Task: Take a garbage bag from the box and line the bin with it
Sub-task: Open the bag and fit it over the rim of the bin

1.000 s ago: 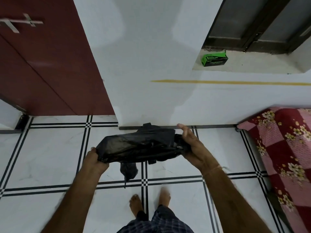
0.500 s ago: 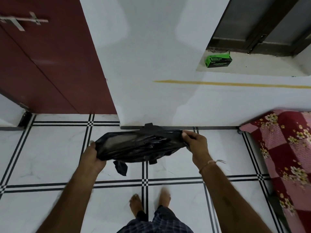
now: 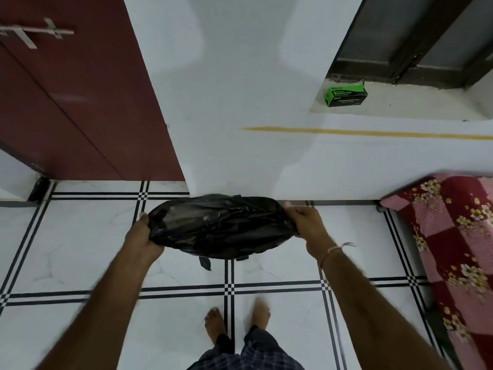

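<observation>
Most of the frame was white wall (image 3: 240, 116) up top and white floor (image 3: 80, 249) with black grid lines across the bottom half. A dark red door (image 3: 80, 102) filled the upper left, and a window (image 3: 426, 36) with a dark frame sat in the upper right. A bed with a red and pink flowered cover (image 3: 453, 236) ran down the right edge.

Dead center was the black garbage bag (image 3: 221, 227), stretched out wide between both hands and held up off the floor, with a little tail of plastic hanging from its lower edge. The left hand (image 3: 142, 236) was closed around the bag's left end, thumb on top. The right hand (image 3: 306, 222) was pinching the right end, fingers curled over the plastic, and there was a thread band on that wrist.

Bare feet (image 3: 237, 321) showed at bottom center. The green box (image 3: 345, 95) sat on the window ledge (image 3: 413, 102) in the upper right, well apart from the bag. Couldn't spot the bin anywhere.
</observation>
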